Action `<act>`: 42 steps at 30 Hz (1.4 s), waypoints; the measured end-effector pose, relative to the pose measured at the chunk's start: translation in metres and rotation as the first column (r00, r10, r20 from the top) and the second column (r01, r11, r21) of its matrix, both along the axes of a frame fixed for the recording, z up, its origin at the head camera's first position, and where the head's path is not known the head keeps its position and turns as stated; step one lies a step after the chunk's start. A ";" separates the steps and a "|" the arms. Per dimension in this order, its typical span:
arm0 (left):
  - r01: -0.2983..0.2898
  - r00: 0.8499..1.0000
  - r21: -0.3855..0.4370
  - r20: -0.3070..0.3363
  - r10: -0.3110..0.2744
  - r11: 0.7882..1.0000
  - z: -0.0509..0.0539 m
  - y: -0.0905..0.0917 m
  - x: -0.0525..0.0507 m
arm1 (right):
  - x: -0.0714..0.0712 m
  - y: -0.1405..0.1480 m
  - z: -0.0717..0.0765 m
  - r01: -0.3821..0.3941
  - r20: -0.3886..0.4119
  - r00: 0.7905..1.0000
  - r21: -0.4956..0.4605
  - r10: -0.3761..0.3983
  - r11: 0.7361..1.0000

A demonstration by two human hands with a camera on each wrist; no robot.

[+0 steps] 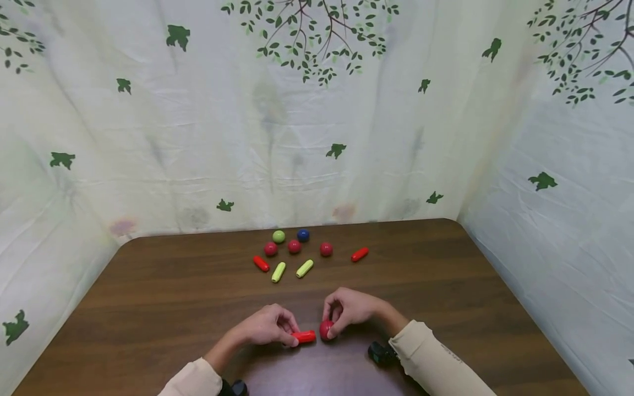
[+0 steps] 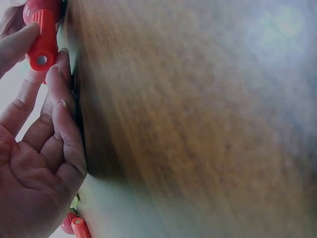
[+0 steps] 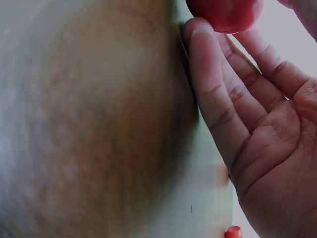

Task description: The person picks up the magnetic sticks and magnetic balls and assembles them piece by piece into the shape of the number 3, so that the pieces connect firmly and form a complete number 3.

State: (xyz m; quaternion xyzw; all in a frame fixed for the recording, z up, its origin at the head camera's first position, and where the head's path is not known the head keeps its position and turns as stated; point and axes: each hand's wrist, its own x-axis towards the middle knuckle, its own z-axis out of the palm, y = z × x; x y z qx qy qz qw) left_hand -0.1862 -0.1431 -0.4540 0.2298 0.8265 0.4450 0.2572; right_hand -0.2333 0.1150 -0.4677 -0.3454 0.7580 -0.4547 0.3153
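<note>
Near the front of the brown table, the left hand [image 1: 269, 325] pinches a red ribbed cylinder [image 1: 304, 336] between thumb and fingers. The left wrist view shows the same cylinder [image 2: 43, 42] with a hole in its end, above the palm of the left hand [image 2: 44, 148]. Just right of it, the right hand [image 1: 353, 309] grips a dark red ball [image 1: 326, 330] from above. A small gap separates cylinder and ball in the head view. In the right wrist view the ball [image 3: 228, 12] is at the fingertips of the right hand [image 3: 257, 109].
Toward the table's [image 1: 188, 286] back edge lie a green ball [image 1: 279, 236], a blue ball [image 1: 303, 235], several red balls [image 1: 294, 246], two yellow-green cylinders [image 1: 304, 268] and two red cylinders [image 1: 360, 254]. A patterned white curtain [image 1: 297, 181] hangs behind.
</note>
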 end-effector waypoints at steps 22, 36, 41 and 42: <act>-0.016 1.000 0.009 0.008 0.015 1.000 0.001 -0.001 0.001 | 0.003 -0.009 -0.001 0.000 -0.070 0.998 -0.004 0.000 1.000; -0.025 0.999 0.003 0.027 0.025 1.000 -0.001 -0.001 0.000 | 0.005 -0.008 -0.003 0.022 -0.038 0.999 -0.015 -0.023 1.000; -0.021 0.999 0.004 0.034 0.021 1.000 -0.001 -0.002 0.000 | 0.006 -0.007 -0.004 0.023 -0.021 1.000 -0.018 -0.023 1.000; -0.020 0.999 0.006 0.035 0.020 1.000 -0.001 -0.002 0.000 | 0.006 -0.007 -0.004 0.022 -0.022 1.000 -0.019 -0.023 1.000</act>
